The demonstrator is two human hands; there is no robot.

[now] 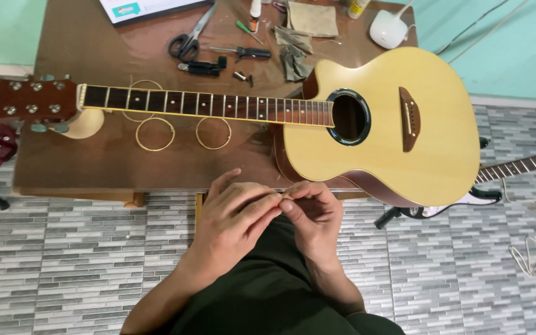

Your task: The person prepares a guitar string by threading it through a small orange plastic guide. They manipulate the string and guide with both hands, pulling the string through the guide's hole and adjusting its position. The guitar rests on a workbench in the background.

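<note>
The left hand (234, 214) and right hand (314, 217) meet fingertip to fingertip just off the near edge of the desk (94, 167), above the person's lap. Both grips are clenched in a pinch on something very thin between them, probably a guitar string; it is too fine to make out, so what exactly is pinched cannot be told for sure.

Just beyond the hands lies the acoustic guitar (386, 124), flat on its back across the desk, body to the right, headstock (32, 102) at the far left. The fretboard (206, 105) looks bare: no strings show along the neck or over the sound hole (348, 116), so by this view the instrument is unstrung and stringing is not yet done. Three coiled strings (154, 134) lie on the desk beside and under the neck, untouched.

Farther off, at the far edge, are scissors (187, 40), a screwdriver (243, 53), crumpled cloths (296, 53) and a white round device (389, 28). At the right, on the tiled floor, part of an electric guitar (516, 167) shows.
</note>
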